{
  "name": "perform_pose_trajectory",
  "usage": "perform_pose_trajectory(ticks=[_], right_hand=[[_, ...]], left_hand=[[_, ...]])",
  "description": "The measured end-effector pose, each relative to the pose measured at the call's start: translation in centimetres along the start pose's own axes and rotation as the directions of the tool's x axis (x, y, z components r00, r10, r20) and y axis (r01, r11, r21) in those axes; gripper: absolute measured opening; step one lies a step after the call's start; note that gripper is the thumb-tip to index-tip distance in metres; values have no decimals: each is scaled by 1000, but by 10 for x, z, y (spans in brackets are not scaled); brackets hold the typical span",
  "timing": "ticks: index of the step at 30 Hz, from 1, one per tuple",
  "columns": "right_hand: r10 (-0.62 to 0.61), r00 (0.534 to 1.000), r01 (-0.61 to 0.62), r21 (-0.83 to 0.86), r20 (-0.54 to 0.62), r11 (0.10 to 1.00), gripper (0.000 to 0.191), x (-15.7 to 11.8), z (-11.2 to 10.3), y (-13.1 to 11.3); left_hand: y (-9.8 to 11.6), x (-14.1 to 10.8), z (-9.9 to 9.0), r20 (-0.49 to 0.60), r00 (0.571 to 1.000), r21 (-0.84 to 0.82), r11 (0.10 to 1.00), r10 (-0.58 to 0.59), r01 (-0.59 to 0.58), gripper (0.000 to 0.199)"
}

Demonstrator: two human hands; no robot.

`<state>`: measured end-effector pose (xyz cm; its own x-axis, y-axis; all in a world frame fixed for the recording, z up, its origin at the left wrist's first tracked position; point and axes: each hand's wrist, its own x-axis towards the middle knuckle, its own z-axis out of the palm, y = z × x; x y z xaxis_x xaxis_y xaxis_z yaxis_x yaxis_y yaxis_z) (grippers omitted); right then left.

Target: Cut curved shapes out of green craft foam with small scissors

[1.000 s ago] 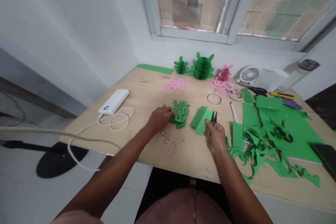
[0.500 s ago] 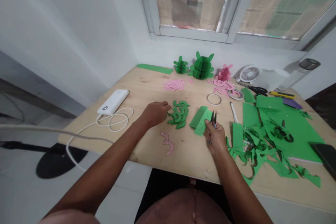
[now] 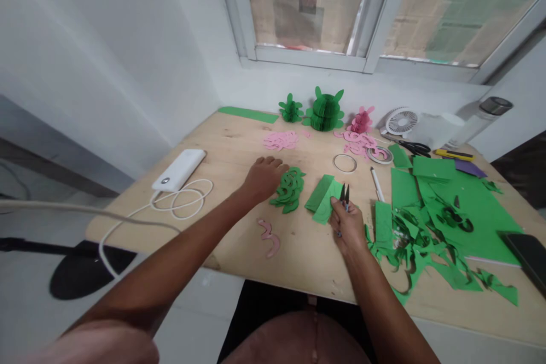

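My left hand (image 3: 265, 176) reaches over the upper left edge of a small pile of green paper cut-outs (image 3: 290, 189). Its fingers are stretched out, and no object shows in them. In my right hand (image 3: 350, 220) is a pair of scissors (image 3: 344, 196), blades pointing away from me. The thumb of that hand also presses on a folded green paper (image 3: 322, 199) with faint curved pencil lines. A pink curvy cut-out (image 3: 271, 243) lies by itself near the table's front edge.
Pink cut-outs (image 3: 280, 140) lie behind the green pile. A power bank (image 3: 179, 170) with a cable is at left. Green scraps (image 3: 426, 244), a white pen (image 3: 377, 183) and a tape roll (image 3: 379, 154) lie right. Paper honeycomb figures (image 3: 325, 112) stand along the wall.
My left hand has moved up and slightly right at the green pile, its fingers now spread. The pile looks more gathered. My right hand keeps the scissors and paper.
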<state>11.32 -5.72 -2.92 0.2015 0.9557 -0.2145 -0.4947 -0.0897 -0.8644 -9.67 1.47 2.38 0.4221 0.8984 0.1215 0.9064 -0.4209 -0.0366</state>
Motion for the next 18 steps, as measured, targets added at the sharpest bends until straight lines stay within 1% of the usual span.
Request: perform_pose_trajectory(ticks=[2,3,5,6,8,12,14,16,18], right_hand=[[13,1000,-13,1,1,1000,47,0,1,0],[16,1000,-16,3,2,1000,48,0,1,0],[17,1000,-17,4,5,1000,48,0,1,0],[15,1000,-15,1,5,1000,48,1,2,0],[10,1000,-10,-8,2,1000,48,1,2,0],[8,1000,-8,-7,-3,1000,48,1,1,1],[6,1000,-6,-10,-1,1000,48,1,0,1],[4,1000,-4,-20,3,1000,47,2,0,2],[-1,1000,1,-32,1,999,46,2,0,2]], left_hand=[[0,-12,8,-26,986,-66,984,-167,165,33],[1,-19,11,-22,973,-96,969,-231,228,37],[4,-30,18,32,950,-137,940,-312,313,48],[6,-34,22,56,941,-156,928,-333,337,52],[13,-40,28,72,940,-192,920,-335,342,54],[25,-45,38,27,967,-304,919,-254,250,53],[26,-43,39,3,970,-369,901,-242,226,50],[21,-36,37,-17,961,-401,882,-275,245,45],[11,-23,35,-12,939,-377,871,-344,314,39]])
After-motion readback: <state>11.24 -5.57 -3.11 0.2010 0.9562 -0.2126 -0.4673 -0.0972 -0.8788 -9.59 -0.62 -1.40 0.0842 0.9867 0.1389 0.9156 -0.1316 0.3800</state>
